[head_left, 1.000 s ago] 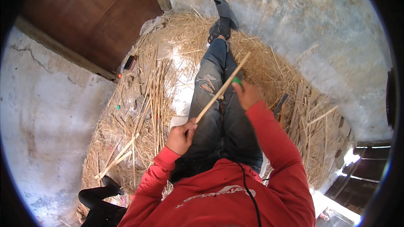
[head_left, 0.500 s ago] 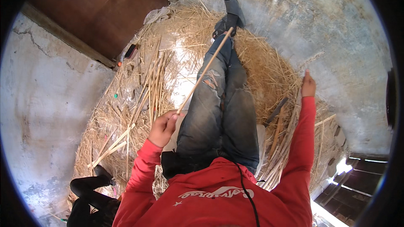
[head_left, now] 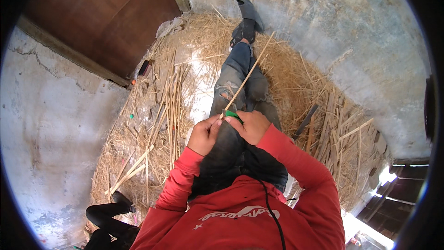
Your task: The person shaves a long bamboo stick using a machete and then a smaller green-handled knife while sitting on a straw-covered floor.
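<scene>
The left hand (head_left: pixel 203 138) pinches the near end of a long, thin, pale wooden stick (head_left: pixel 250 73) between thumb and forefinger, its other fingers curled in. The right hand (head_left: pixel 253 127) is closed around a small green-handled tool (head_left: pixel 234 116), thumb forward; the tool meets the stick close beside the left fingertips, though whether its edge bites into the wood I cannot tell. The stick slants up and away to the right over the faded, torn-kneed blue jeans (head_left: pixel 262 164) — its far end appears near the grey slip-on shoe (head_left: pixel 247 9). The legs lie stretched out on a floor of loose yellow straw (head_left: pixel 289 71). Left of them lies a spread of long, pale, narrow strips (head_left: pixel 172 98); on the right, a heap of rougher wooden slats (head_left: pixel 329 118). At lower left, a co-worker's black-clad leg (head_left: pixel 105 212) bends into view.
</scene>
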Demonstrator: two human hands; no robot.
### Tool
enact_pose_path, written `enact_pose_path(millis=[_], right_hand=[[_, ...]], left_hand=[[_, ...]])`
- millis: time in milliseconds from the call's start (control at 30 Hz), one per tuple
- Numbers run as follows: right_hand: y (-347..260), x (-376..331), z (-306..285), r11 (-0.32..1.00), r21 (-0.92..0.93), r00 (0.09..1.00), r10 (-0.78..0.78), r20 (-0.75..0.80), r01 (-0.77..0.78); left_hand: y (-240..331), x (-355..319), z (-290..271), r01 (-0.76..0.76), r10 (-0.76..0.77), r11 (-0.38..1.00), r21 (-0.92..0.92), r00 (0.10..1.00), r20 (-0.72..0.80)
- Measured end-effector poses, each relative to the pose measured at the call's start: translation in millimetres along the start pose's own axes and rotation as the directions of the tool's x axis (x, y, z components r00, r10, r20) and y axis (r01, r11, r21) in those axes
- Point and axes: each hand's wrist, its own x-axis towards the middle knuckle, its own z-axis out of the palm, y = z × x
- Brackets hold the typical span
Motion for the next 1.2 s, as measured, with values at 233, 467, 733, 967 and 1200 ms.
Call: enact_pose_path(millis=[233, 467, 733, 967, 1200], right_hand=[[21.1, 13.7, -4.4, 0.989, -0.149, 1.0, 0.023, 0.017, -0.02], [299.1, 25.6, -136.1, 0.753, 0.008, 0.567, 0.503, -0.652, -0.658], [278.1, -6.9, -198.9, 0.801, 0.206, 0.558, 0.551, -0.62, -0.562], [47.0, 5.0, -90.3, 0.959, 0.042, 0.908, 0.278, -0.313, -0.279], [0.2, -4.4, -22.4, 0.994, -0.073, 0.994, 0.07, -0.085, -0.076]], left_hand=[[-26.3, -2.7, 2.0, -0.037, 0.037, 0.998, 0.052, 0.999, -0.002], [-28.5, -69.0, -65.6, 0.007, 0.013, 0.996, -0.09, 0.976, 0.218], [-31.3, -61.4, -69.2, 0.235, -0.217, 0.95, -0.205, 0.97, 0.11], [-13.9, -16.9, -28.5, 0.145, -0.114, 0.949, -0.279, 0.985, 0.126], [-1.0, -13.2, -8.4, -0.006, 0.013, 0.997, -0.082, 0.996, 0.089]])
